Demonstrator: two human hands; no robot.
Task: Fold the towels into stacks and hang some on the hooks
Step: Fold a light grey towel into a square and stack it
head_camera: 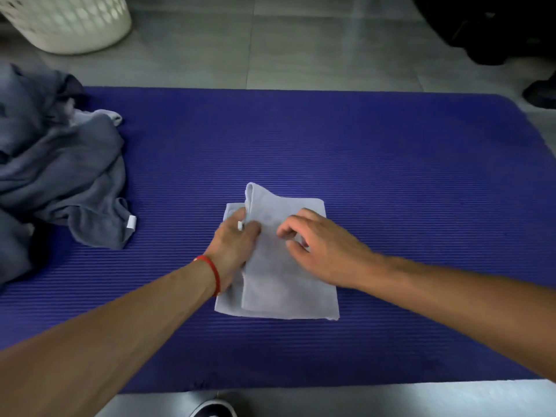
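A light grey towel [288, 278], partly folded, lies flat near the middle of the purple mat [391, 164], which you are using as the folding surface on the tiled floor [301, 40]. One panel is already turned over the lower layer, so a strip of that layer shows along the towel's left and bottom edges. The panel's upper corner still stands proud of the far edge, which suggests the fold is not yet squared.

Your left hand [234, 245], with a red band [212, 273] at the wrist, sits at the towel's left side. Its grip is closed on the turned edge beside a small white tag [240, 225], probably to steer that edge into line. Your right hand [319, 245] rests over the towel's centre with its fingers loosely curled; its grip holds nothing and appears to steady the cloth while the left hand adjusts.

To the left of the towel, well apart from it, a heap of darker grey towels [60, 176] lies half on the mat, awaiting folding. Beyond that heap, off the mat, stands a white laundry basket [69, 22]. No hooks are in view.

The next move is likely to press the panel flat and align its far corner.
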